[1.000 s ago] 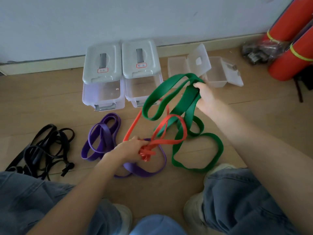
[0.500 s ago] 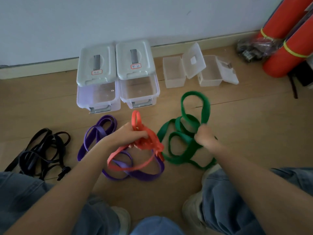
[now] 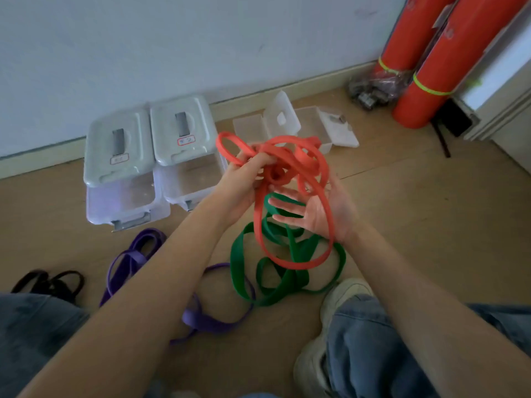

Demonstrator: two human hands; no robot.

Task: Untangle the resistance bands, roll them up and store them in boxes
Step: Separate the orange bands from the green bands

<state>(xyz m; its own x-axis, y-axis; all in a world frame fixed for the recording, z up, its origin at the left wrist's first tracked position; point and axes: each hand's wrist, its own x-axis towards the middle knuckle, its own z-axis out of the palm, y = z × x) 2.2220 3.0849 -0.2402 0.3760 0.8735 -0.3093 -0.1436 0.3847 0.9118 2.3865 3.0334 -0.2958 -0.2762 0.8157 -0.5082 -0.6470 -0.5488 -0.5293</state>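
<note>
My left hand [image 3: 244,182] grips a knotted bunch of the orange band [image 3: 293,168], raised above the floor. One long orange loop hangs down across the palm of my right hand [image 3: 319,211], whose fingers are spread and straight. Below my hands the green band [image 3: 275,271] lies in loose coils on the wooden floor. A purple band [image 3: 129,259] lies to its left, partly hidden under my left forearm. A black band [image 3: 48,282] lies at the far left edge.
Two grey-lidded clear boxes [image 3: 120,168] [image 3: 186,156] stand by the wall, beside two small open clear boxes [image 3: 250,130] [image 3: 316,124]. Red rolls [image 3: 431,61] lean in the right corner. My knees and a shoe [image 3: 339,305] are at the bottom.
My right hand let go of the green band, which now lies on the floor, and opened under the orange band. My left hand lifted the orange band up and away from the floor.
</note>
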